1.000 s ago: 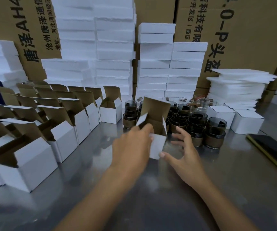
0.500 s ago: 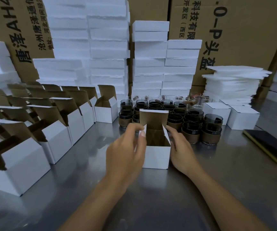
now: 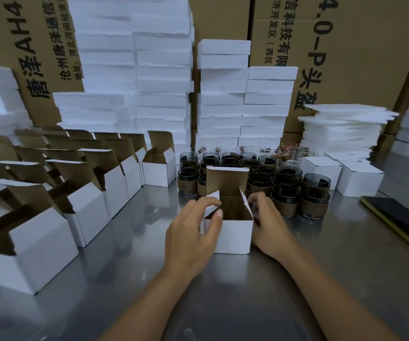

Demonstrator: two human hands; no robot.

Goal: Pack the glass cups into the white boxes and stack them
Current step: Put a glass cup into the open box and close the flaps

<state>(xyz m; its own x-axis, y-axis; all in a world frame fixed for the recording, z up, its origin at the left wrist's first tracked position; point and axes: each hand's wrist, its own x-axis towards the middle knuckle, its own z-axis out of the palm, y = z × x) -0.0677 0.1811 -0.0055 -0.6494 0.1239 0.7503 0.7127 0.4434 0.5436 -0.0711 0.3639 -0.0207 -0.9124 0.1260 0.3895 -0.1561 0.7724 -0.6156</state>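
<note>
A small white box stands upright on the steel table, its lid and side flaps raised and its brown inside showing nothing. My left hand grips its left wall, with fingertips on the left flap. My right hand holds the right wall and right flap. Just behind the box stands a cluster of dark glass cups with brown sleeves, several of them stacked in pairs.
Rows of open white boxes fill the left side. Two closed white boxes stand at the right, near a phone. White foam stacks and big cardboard cartons line the back. Thin foam sheets are piled at the back right.
The box was tilted in the air in my left hand; it now stands flat on the table with both hands on its sides and its flaps spread.
</note>
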